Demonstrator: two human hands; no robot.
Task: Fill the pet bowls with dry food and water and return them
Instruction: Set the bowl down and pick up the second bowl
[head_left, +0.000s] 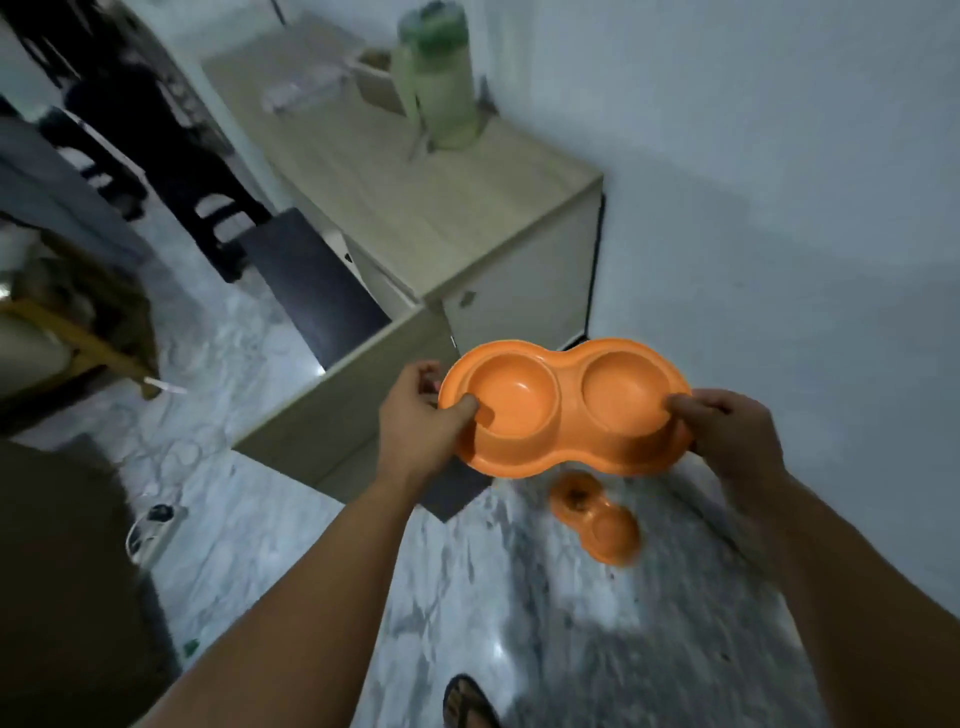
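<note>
I hold an orange double pet bowl (566, 410) in the air in front of me, both wells empty. My left hand (418, 415) grips its left rim, thumb inside the left well. My right hand (727, 431) grips the right rim, thumb on the edge of the right well. Below it, on the marble floor, lies a second orange double bowl (597, 519), with something dark in its far well. A green and pale lidded container (441, 78) stands on the wooden cabinet top (415, 208) by the wall.
The cabinet's lower drawer (332, 395) stands pulled out over the floor. A white wall (779, 208) runs along the right. A black chair (156, 156) and a clear box (306, 88) lie beyond. My sandalled foot (467, 701) shows at the bottom. A white cable (156, 525) lies on the left.
</note>
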